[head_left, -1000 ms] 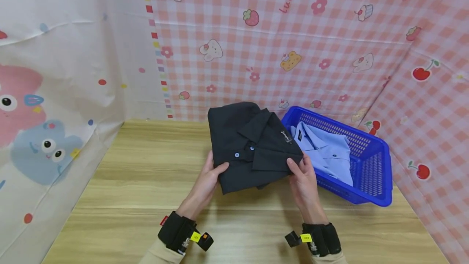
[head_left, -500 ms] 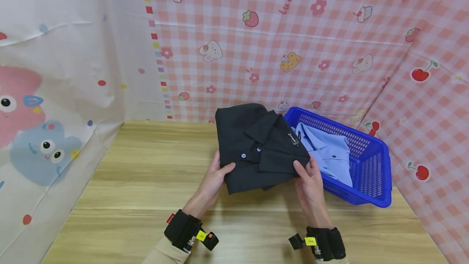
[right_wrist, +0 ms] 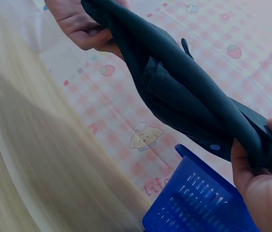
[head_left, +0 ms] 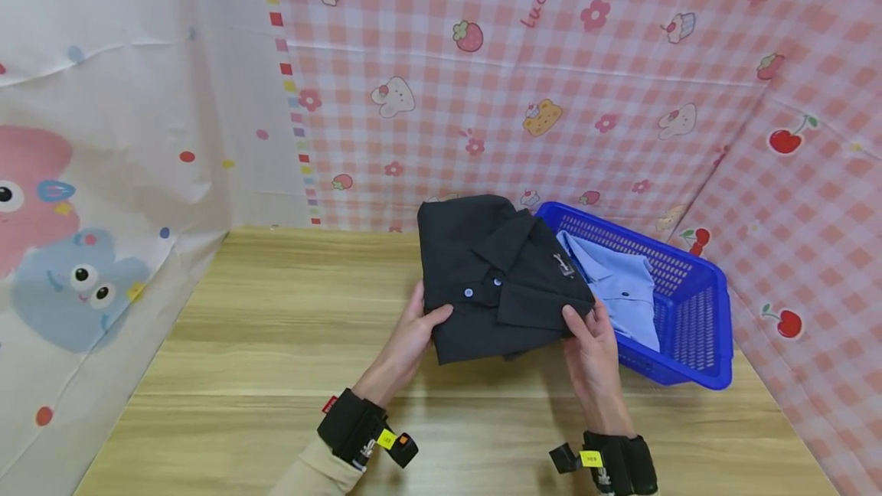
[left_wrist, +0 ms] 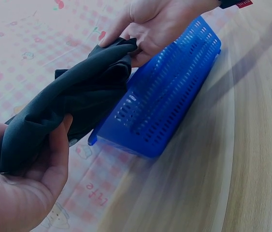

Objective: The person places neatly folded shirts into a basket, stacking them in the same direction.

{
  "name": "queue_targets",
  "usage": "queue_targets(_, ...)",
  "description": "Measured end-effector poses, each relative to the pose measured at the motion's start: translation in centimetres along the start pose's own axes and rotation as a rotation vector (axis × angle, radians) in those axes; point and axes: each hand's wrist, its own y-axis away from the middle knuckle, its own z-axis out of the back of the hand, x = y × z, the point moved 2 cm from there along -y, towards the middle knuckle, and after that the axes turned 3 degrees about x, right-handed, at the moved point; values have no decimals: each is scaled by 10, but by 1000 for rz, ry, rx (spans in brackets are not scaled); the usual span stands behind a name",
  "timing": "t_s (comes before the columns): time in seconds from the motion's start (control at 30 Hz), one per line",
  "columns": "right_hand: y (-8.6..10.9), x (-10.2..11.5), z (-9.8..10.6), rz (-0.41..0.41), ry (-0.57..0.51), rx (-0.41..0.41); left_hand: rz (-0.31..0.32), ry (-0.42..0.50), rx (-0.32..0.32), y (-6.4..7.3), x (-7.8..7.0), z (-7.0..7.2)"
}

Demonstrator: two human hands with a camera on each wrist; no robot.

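Observation:
A folded black shirt point(head_left: 468, 251) with a collar and pale buttons is held up above the table by both hands. My left hand point(head_left: 406, 339) grips its near left edge, thumb on top and fingers underneath. On the near right corner, my right hand point(head_left: 594, 350) pinches the cloth the same way. The wrist views show the layered folds of the shirt point(left_wrist: 68, 99) from below, curled fingers supporting it. To the right stands a blue plastic basket point(head_left: 717, 327), with a folded light blue shirt point(head_left: 623, 289) lying in its left part. The black shirt overlaps the basket's left edge in the head view.
The wooden table point(head_left: 276, 312) extends left and in front of the hands. A pink checked cloth point(head_left: 441, 75) hangs behind, meeting another patterned sheet on the right near the basket. A white printed sheet point(head_left: 138, 98) covers the left side.
Both hands have shifted to the right with the black shirt, which now covers more of the basket's left edge and the light blue shirt. The grip looks the same.

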Motion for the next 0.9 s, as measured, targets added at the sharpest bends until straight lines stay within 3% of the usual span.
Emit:
queue_targets(0.23,2,3,4,2,33,-51,-1,-2,22,-3,4,-3)
queue_targets(0.57,5,7,12,41,-6,-41,22,-37,36,-8,2,-11)
queue_targets(0.9,7,12,18,53,-15,-83,38,-64,47,-17,5,-18)
